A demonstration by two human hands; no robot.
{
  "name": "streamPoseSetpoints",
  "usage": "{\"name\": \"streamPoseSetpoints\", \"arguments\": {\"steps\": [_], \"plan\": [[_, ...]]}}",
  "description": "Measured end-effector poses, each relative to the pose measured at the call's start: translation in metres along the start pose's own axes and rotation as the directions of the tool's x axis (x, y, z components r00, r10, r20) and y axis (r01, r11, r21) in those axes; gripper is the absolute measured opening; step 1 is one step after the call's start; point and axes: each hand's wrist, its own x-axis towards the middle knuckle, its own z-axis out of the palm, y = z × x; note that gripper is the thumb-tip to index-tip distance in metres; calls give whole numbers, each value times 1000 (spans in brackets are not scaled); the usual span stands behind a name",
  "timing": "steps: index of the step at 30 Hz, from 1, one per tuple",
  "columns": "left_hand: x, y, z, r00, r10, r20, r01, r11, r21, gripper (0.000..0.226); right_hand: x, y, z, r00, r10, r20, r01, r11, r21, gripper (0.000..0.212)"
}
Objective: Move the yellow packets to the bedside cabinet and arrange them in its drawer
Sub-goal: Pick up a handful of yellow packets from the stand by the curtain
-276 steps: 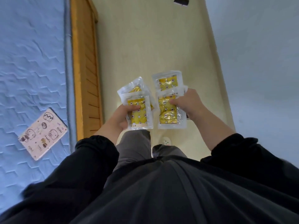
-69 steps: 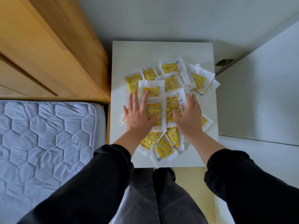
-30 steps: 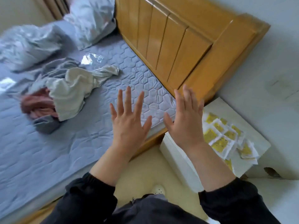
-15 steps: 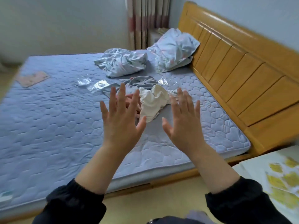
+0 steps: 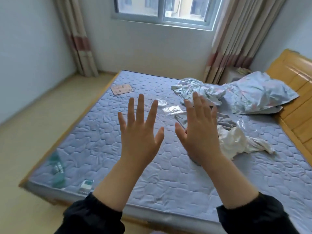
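Left hand (image 5: 138, 138), right hand (image 5: 200, 137) moved over mattress (image 5: 91, 141), spread

The mattress (image 5: 104, 149) fills the middle, with the headboard (image 5: 295, 98) along its right side. The window (image 5: 162, 9) is in the wall behind, between the left curtain (image 5: 76, 39) and the right curtain (image 5: 236, 39). The pillow (image 5: 258, 97) lies against the headboard, with the sheet (image 5: 199, 89) just left of it. The card (image 5: 121, 88) lies near the far left corner, and the bags (image 5: 172, 109) lie between card and sheet. The left hand (image 5: 140, 137) and right hand (image 5: 199, 135) are side by side in front of the mattress, and the cloth (image 5: 236, 141) lies partly behind the right one.
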Motion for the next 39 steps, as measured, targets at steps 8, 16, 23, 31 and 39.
{"name": "streamPoseSetpoints", "arguments": {"steps": [8,16,23,31,39], "plan": [[61,-146,-13,997,19,-80,-10,992,123,69,96,-112,60,993,-112,-36,111,994,-11,68],[124,-295,-37,995,-13,-95,24,993,118,68,187,-245,111,995,-78,-64,80,997,23,68],[137,-435,-52,996,30,-84,-19,992,122,69,224,-374,157,998,-48,-47,48,999,2,68],[128,-622,-86,980,198,-28,-193,973,129,69,238,-547,200,989,100,-108,-96,995,41,69],[175,-753,-90,973,230,1,-230,972,50,70,298,-664,244,990,111,-92,-112,994,-1,68]]}}
